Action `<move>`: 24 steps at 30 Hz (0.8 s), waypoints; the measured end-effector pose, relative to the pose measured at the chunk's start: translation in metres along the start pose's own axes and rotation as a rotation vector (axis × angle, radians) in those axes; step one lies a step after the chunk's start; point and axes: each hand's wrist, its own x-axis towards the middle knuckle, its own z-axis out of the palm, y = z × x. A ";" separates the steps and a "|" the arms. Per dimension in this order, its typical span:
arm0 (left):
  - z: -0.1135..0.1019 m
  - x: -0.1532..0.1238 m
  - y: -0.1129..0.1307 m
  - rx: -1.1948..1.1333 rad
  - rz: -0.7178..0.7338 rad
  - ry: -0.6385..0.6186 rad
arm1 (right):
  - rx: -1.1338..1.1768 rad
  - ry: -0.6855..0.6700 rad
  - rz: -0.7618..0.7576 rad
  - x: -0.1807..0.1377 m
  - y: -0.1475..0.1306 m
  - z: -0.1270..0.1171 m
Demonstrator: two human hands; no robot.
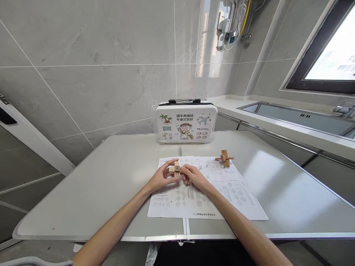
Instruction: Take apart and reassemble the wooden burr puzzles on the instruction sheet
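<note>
Over the printed sheet (210,207), a small wooden burr puzzle (176,169) made of crossed blocks is held between both hands. A dark "2" shows on its middle piece. My left hand (159,177) is closed around its left side, thumb below and fingers above. From the right, my right hand (194,176) pinches the puzzle's right end, its other fingers curled under. A second wooden puzzle (225,158), with a flat upright piece and a thin crossbar, rests at the sheet's upper right edge, apart from both hands.
A white cartoon-printed case (186,123) stands at the back of the white folding table (91,192). The table has a metal centre seam and a front latch. To the right lies a counter with a sink (302,116). A grey tiled wall rises behind.
</note>
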 end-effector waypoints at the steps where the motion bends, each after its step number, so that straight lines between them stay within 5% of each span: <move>1: 0.000 0.000 -0.001 0.014 -0.005 0.009 | 0.053 0.014 0.016 0.001 0.000 -0.001; 11: -0.009 0.005 -0.015 0.067 -0.091 0.153 | 0.676 0.495 0.093 0.018 0.016 -0.034; 20: -0.008 0.004 -0.012 0.127 -0.109 0.131 | 0.819 0.742 0.022 0.020 0.025 -0.060; 24: -0.007 0.005 -0.012 0.123 -0.108 0.131 | 0.804 0.754 -0.002 0.019 0.023 -0.061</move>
